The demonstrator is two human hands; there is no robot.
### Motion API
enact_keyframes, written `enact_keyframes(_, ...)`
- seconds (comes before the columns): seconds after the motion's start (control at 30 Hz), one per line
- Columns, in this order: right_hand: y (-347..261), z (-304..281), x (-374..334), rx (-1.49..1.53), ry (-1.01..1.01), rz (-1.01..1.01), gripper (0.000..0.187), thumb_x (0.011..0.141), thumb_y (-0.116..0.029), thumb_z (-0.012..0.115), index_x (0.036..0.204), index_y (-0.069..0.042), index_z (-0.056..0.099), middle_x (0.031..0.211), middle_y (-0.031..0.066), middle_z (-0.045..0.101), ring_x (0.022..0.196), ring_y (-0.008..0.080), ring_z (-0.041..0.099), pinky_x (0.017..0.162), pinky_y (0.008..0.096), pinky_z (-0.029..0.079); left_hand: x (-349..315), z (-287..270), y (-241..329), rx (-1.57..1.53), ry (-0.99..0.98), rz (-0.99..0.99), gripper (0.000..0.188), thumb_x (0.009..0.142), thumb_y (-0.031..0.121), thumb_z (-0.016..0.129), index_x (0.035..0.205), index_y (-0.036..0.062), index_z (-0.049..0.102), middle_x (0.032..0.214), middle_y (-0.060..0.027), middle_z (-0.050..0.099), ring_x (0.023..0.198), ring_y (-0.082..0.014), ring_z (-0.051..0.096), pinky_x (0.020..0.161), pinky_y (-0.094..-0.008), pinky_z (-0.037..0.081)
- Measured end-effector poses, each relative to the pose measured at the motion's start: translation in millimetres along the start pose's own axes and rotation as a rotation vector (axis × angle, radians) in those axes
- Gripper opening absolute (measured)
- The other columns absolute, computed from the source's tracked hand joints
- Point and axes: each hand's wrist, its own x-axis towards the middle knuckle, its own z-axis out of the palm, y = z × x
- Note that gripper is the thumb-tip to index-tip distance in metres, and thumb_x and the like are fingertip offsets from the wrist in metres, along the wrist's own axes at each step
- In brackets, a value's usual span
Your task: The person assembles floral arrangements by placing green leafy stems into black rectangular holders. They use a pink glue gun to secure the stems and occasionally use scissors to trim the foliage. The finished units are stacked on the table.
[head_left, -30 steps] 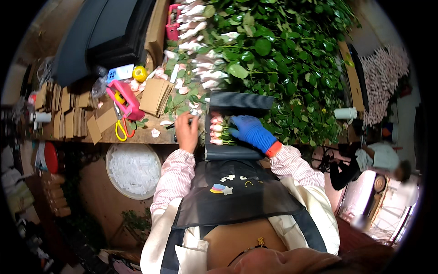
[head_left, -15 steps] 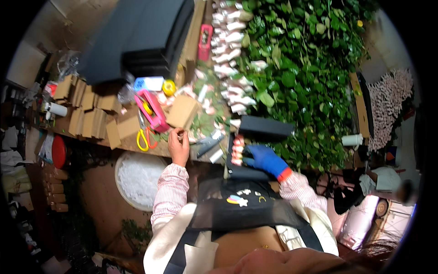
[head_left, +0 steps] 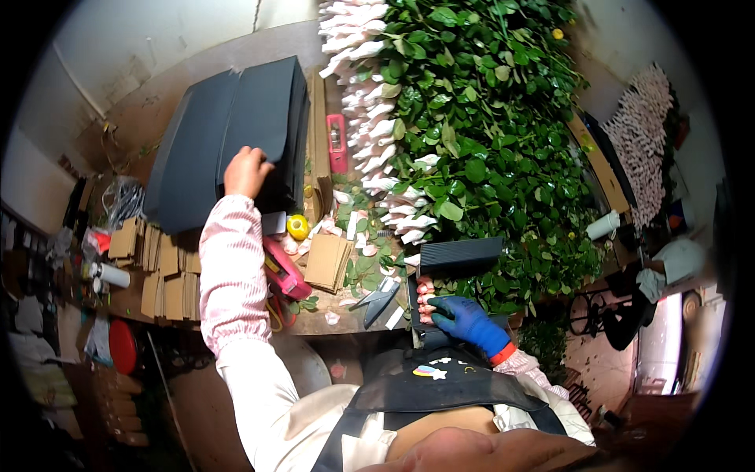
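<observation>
While your blue-gloved right hand is lying half-curled in a dark ribbed holder, a short row of pink roses is sitting just left of its fingertips, whose grip is too hidden to tell. Your bare left hand is bending its fingers over stacked dark sheets, any pinch being unclear.

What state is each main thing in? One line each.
Pale pink rosebuds, lined up
Blue-gloved right hand, at rosebuds
Bare left hand, fingers curled
Large dark-grey sheets, stacked
Brown cardboard rectangles, stacked
White-sleeved flower heads, piled
Bright pink plastic dispenser, partly hidden
</observation>
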Motion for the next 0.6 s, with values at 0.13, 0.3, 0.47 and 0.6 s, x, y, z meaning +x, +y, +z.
enact_keyframes(0.13,-7.8,-17.8,-3.4,-0.093,0.011,-0.008,0.041,0.096,-0.026,0.071,0.134,-0.012,0.067,0.120,0.0145,0.073,0.105,0.0330,0.072,0.092,0.0403,0.057,6.1,-33.0,2.2,-0.226,0.625,-0.087,0.014,0.100,0.019,0.068,0.102,0.0060,0.073,0.099,-0.0122,0.069,0.088,-0.0319,0.069,0.079,-0.0412,0.056)
enact_keyframes(0.3,-38.1,-45.4,18.5,0.736,0.005,0.209,0.051,0.104,-0.027,0.067,0.142,0.004,0.054,0.124,0.0106,0.068,0.108,0.0150,0.068,0.092,0.0337,0.060,-68.3,-62.5,117.8,-0.436,0.745,0.023,0.006,0.093,0.003,0.071,0.098,-0.0009,0.070,0.087,-0.0128,0.063,0.076,-0.0271,0.061,0.067,-0.0365,0.051)
enact_keyframes(0.47,-22.9,-91.2,32.2,0.860,0.067,0.071,0.041,0.102,-0.025,0.069,0.134,-0.001,0.059,0.108,0.0046,0.068,0.092,0.0122,0.066,0.080,0.0291,0.056,-201.2,-41.2,287.5,-0.435,0.171,0.750,0.036,0.080,0.013,0.076,0.116,0.0100,0.073,0.093,-0.0050,0.068,0.075,-0.0195,0.065,0.064,-0.0343,0.051)
enact_keyframes(0.6,43.3,-86.9,12.1,0.302,0.320,0.228,0.019,0.100,-0.020,0.070,0.102,-0.002,0.064,0.086,0.0009,0.061,0.079,0.0081,0.058,0.068,0.0264,0.051,-244.6,-11.8,306.5,-0.635,-0.050,0.350,0.045,0.079,0.028,0.087,0.116,0.0077,0.072,0.110,-0.0081,0.069,0.098,-0.0281,0.065,0.085,-0.0405,0.049)
